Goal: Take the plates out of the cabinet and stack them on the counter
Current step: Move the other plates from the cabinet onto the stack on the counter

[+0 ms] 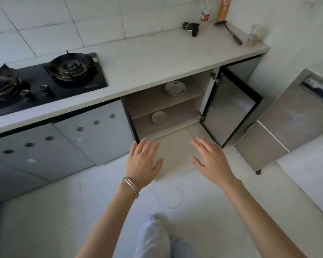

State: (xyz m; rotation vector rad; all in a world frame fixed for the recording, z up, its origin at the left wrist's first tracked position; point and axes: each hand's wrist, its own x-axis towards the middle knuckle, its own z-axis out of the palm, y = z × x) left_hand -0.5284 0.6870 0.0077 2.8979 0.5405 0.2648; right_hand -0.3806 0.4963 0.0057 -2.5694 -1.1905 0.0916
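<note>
The cabinet [157,101] under the counter [147,60] stands with its door [229,107] swung out to the right. A white plate with a dark pattern [175,88] lies on the upper shelf. A plain white plate [159,117] rests on the lower shelf. My left hand [143,161], with bangles at the wrist, hovers in front of the cabinet's bottom edge, fingers spread and empty. My right hand [211,161] is beside it, also spread and empty. Both hands are well short of the plates.
A black gas hob [45,79] with two burners sits at the counter's left. At the back right are a bottle [204,17], a black tool [191,27], a ladle [229,32] and a plastic cup [255,35]. A steel unit [291,116] stands on the right.
</note>
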